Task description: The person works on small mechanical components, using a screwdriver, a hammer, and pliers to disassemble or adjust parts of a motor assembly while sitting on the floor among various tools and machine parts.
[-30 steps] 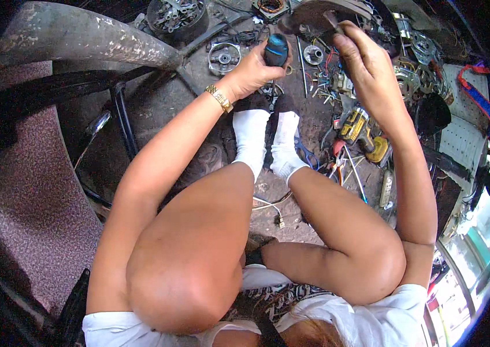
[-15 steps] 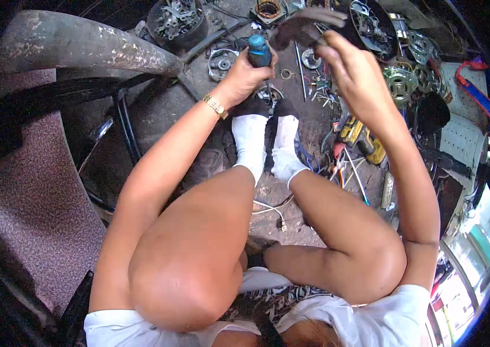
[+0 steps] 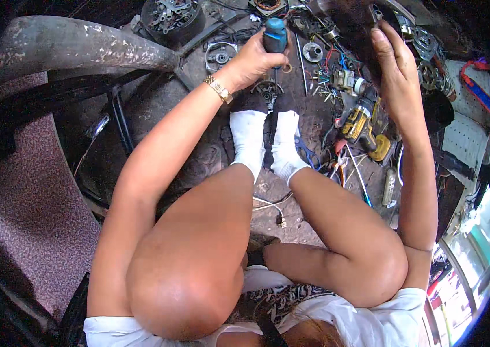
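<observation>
My left hand [image 3: 259, 58] is wrapped round the blue handle of a screwdriver [image 3: 275, 36], held upright. Its shaft points down toward a round metal motor part [image 3: 267, 92] between my feet; whether the tip touches is hard to see. Up on the right, my right hand [image 3: 398, 66] grips a hammer [image 3: 374, 14], raised and apart from the screwdriver. Much of the hammer is dark and blurred at the top of the view.
A yellow and black cordless drill [image 3: 360, 121] lies right of my feet, near blue-handled scissors [image 3: 307, 151]. A bucket of metal parts [image 3: 173, 17] stands far left, by a square metal housing [image 3: 221, 56]. A thick worn pipe [image 3: 83, 46] and a patterned panel [image 3: 43, 220] flank my left.
My right hand has swung the hammer up and right, away from the screwdriver. My left hand has shifted slightly up and right with the screwdriver.
</observation>
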A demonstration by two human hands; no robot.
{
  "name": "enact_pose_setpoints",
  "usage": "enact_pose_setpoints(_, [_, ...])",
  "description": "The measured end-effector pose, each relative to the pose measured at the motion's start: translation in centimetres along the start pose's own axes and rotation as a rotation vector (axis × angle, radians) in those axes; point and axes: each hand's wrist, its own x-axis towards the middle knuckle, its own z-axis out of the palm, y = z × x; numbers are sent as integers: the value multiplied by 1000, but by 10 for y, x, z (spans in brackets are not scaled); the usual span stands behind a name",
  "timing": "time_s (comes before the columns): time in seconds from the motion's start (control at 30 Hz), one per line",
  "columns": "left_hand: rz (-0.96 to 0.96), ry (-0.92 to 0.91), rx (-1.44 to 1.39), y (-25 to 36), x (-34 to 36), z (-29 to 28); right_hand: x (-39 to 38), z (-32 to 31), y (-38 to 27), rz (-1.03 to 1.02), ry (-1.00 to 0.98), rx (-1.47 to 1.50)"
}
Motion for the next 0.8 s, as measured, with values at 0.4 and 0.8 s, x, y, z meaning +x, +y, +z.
enact_pose_setpoints(0.4, [3, -17, 2, -4, 2, 0, 1, 4, -1, -140, 20, -15])
enact_pose_setpoints(0.8, [-48, 3, -37, -10, 1, -5, -1, 8, -9, -155, -63, -55])
